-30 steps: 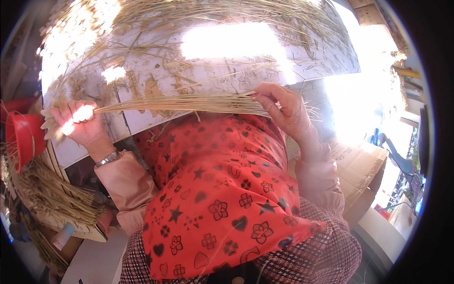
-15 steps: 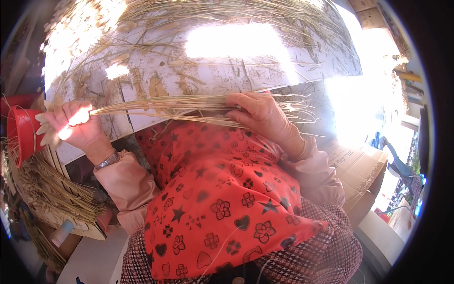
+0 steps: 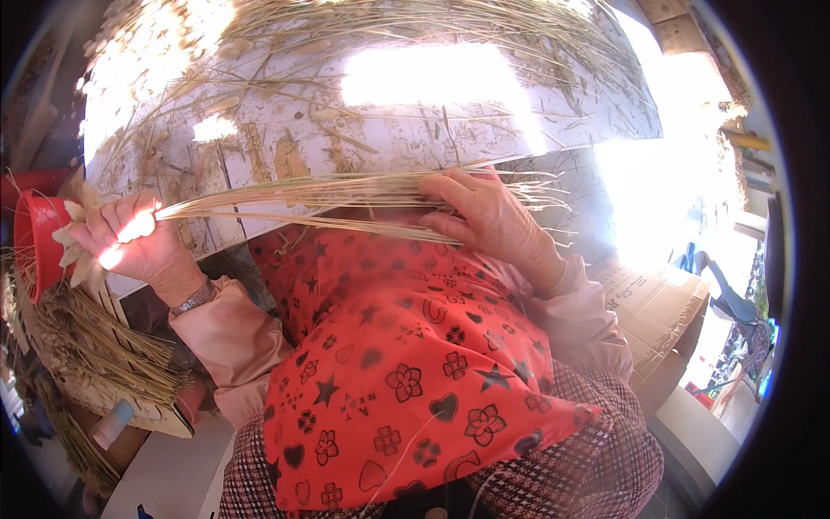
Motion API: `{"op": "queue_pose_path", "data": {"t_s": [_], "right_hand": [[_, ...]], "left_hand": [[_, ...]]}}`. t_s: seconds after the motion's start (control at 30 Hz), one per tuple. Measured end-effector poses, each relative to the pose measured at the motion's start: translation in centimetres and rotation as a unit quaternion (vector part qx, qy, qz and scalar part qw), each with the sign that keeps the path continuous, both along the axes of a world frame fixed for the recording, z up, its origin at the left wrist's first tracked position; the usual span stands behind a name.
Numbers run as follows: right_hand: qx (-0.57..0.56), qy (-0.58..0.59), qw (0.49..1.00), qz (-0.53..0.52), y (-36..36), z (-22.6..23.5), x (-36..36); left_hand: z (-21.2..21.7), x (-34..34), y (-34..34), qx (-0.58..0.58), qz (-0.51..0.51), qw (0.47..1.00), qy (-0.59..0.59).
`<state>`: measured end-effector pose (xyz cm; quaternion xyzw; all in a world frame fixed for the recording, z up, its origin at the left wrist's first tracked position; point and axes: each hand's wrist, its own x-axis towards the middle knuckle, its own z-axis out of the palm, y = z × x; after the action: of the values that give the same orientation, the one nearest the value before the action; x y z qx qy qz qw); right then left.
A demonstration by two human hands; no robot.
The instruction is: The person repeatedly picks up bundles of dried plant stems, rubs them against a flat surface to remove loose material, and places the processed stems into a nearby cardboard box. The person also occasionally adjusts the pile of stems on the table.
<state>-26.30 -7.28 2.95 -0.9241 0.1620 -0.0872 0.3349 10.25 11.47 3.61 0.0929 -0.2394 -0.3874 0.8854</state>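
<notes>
A bunch of long, thin dried grass stems [image 3: 303,189] stretches sideways above my lap, at the near edge of the table. My left hand [image 3: 143,242] is closed in a fist around it, close under the pale, fluffy seed heads [image 3: 73,251], which poke out on the far left. Toward the other end, my right hand [image 3: 497,221] lies over the stems with its fingers curled on them and the thumb below. Past that hand the loose stem ends spread out to the right. Between my hands the stems fan slightly apart.
Loose dried stems and scraps litter the white table [image 3: 380,134], with a heap along its far side. On the left stand a red bucket [image 3: 33,246] and a pile of dried grass [image 3: 112,346]. A cardboard box [image 3: 648,303] is at the right. Bright sunlight washes out several patches.
My left hand has shifted slightly left with the seed heads. My right hand has moved a little right and down along the stems, and fewer loose ends stick out beyond it.
</notes>
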Motion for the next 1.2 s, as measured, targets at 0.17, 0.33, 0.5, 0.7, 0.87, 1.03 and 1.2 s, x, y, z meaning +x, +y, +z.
{"op": "queue_pose_path", "data": {"t_s": [0.17, 0.33, 0.5, 0.7, 0.87, 1.03, 1.2], "right_hand": [[0.121, -0.009, 0.992, -0.028, 0.3, -0.6, 0.2], [0.255, -0.002, 0.965, -0.062, 0.8, -0.3, 0.7], [0.197, -0.1, 0.97, -0.103, 0.8, -1.2, 1.4], [0.104, -0.09, 0.976, -0.166, -0.7, -2.6, -2.1], [-0.16, 0.031, 0.945, -0.284, -5.9, -1.2, -8.3], [-0.091, -0.008, 0.938, -0.335, -5.2, 0.0, -7.8], [0.011, 0.089, 0.969, -0.229, -3.2, 0.4, -2.0]], "left_hand": [[-0.2, 0.0, 0.1, -0.022, 0.012, 0.999, 0.048], [-0.1, -0.3, -0.1, -0.017, 0.008, 1.0, 0.021], [-0.5, -0.1, 0.0, 0.004, 0.014, 1.0, 0.028], [-1.9, 0.6, 0.3, 0.072, 0.074, 0.994, 0.047], [-2.5, 1.0, 0.3, 0.063, 0.042, 0.996, 0.049], [-1.9, 0.1, -0.3, 0.008, -0.001, 0.998, 0.06], [1.3, -1.6, -0.6, -0.055, -0.023, 0.998, -0.022]]}}
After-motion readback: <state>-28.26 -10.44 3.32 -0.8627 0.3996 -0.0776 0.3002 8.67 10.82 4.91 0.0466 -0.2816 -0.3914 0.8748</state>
